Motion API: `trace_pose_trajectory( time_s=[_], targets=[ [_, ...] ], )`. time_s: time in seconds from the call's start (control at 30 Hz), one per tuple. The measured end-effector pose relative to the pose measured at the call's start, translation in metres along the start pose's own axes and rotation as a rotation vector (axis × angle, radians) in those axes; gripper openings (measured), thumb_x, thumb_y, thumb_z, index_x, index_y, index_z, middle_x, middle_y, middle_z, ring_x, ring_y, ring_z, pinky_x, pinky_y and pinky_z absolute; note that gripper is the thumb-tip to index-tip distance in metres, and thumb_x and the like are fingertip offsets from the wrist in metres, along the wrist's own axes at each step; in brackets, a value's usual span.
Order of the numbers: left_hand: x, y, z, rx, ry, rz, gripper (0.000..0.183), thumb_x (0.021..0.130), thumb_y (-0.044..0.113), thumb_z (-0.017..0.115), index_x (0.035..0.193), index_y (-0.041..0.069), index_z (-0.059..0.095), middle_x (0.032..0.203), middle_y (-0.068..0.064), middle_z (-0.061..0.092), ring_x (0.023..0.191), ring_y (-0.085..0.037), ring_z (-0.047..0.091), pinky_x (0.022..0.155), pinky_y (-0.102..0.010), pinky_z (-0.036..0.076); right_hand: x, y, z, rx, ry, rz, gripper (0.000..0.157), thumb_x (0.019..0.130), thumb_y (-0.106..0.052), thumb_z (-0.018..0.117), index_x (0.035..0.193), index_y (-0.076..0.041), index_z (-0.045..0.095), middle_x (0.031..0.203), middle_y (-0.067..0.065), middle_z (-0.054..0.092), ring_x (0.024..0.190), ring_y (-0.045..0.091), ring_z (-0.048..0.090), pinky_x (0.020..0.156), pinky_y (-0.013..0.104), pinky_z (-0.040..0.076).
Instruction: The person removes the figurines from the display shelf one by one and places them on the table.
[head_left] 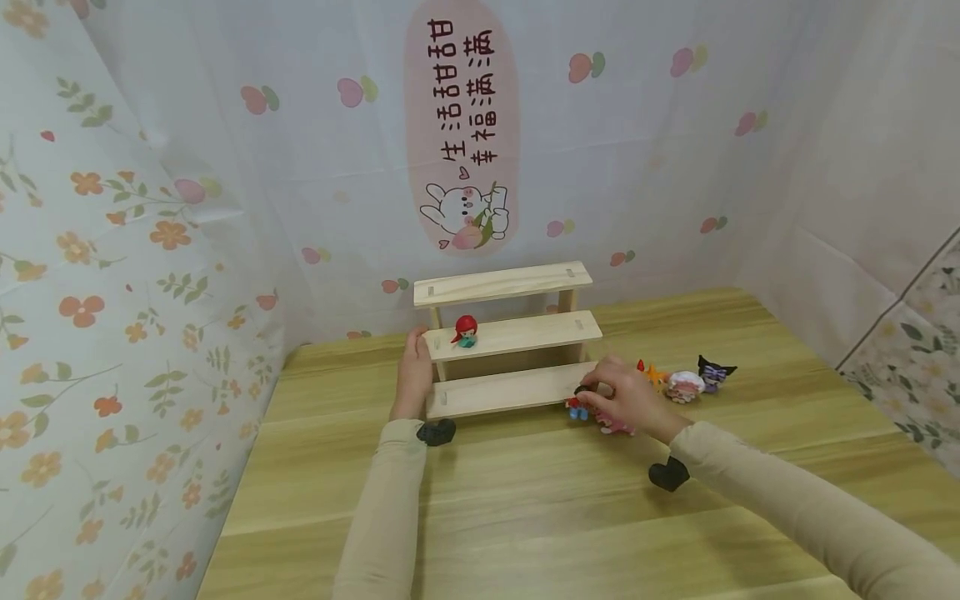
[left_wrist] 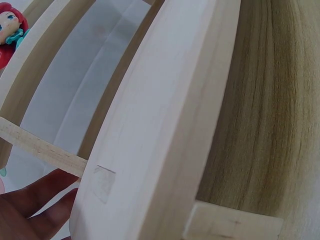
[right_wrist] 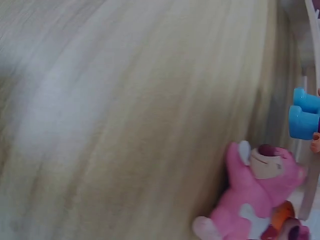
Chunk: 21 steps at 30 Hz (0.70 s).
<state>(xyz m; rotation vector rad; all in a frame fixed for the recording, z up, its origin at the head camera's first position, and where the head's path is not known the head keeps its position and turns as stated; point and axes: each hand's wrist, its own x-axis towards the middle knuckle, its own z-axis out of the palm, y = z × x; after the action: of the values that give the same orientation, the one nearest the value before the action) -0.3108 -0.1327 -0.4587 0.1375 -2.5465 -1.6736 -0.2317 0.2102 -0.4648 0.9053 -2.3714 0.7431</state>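
My left hand (head_left: 413, 375) holds the left end of a three-tier wooden display shelf (head_left: 510, 390); in the left wrist view its fingers (left_wrist: 47, 200) touch the side support. A red-haired mermaid figurine (head_left: 466, 331) sits on the middle tier, near its left end. Just in front of the bottom tier's right end, my right hand (head_left: 628, 396) pinches a small figurine (head_left: 577, 409) with a dark top, red body and blue legs. Its blue legs (right_wrist: 304, 116) show at the edge of the right wrist view. Below that hand lies a pink bear figurine (right_wrist: 250, 192).
Right of the shelf stand several figurines: an orange one (head_left: 654, 377), one with a white fluffy top (head_left: 685, 387) and one with a black pointed hood (head_left: 715, 374). Patterned cloth (head_left: 337, 167) hangs behind and beside the wooden table (head_left: 525, 517).
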Motion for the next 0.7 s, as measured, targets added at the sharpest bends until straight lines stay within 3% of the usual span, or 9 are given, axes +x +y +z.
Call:
trace_pose_trajectory(
  time_s=[0.37, 0.7],
  targets=[
    [0.000, 0.002, 0.000, -0.010, 0.008, 0.007, 0.041, 0.106, 0.032, 0.023, 0.142, 0.018, 0.039, 0.146, -0.013, 0.044, 0.132, -0.031, 0.043, 0.107, -0.049, 0.034, -0.013, 0.005, 0.013, -0.032, -0.028, -0.054, 0.018, 0.073, -0.015, 0.082, 0.085, -0.014, 0.069, 0.081, -0.007, 0.063, 0.078, 0.006, 0.043, 0.066, 0.025, 0.041],
    [0.000, 0.001, 0.000, -0.018, 0.006, 0.004, 0.041, 0.106, 0.031, 0.024, 0.141, 0.018, 0.039, 0.145, -0.013, 0.045, 0.132, -0.030, 0.042, 0.108, -0.048, 0.034, -0.017, 0.006, 0.016, -0.047, -0.004, -0.035, 0.018, 0.073, -0.014, 0.082, 0.085, -0.012, 0.069, 0.081, -0.005, 0.064, 0.079, 0.008, 0.044, 0.074, 0.029, 0.042]
  ],
)
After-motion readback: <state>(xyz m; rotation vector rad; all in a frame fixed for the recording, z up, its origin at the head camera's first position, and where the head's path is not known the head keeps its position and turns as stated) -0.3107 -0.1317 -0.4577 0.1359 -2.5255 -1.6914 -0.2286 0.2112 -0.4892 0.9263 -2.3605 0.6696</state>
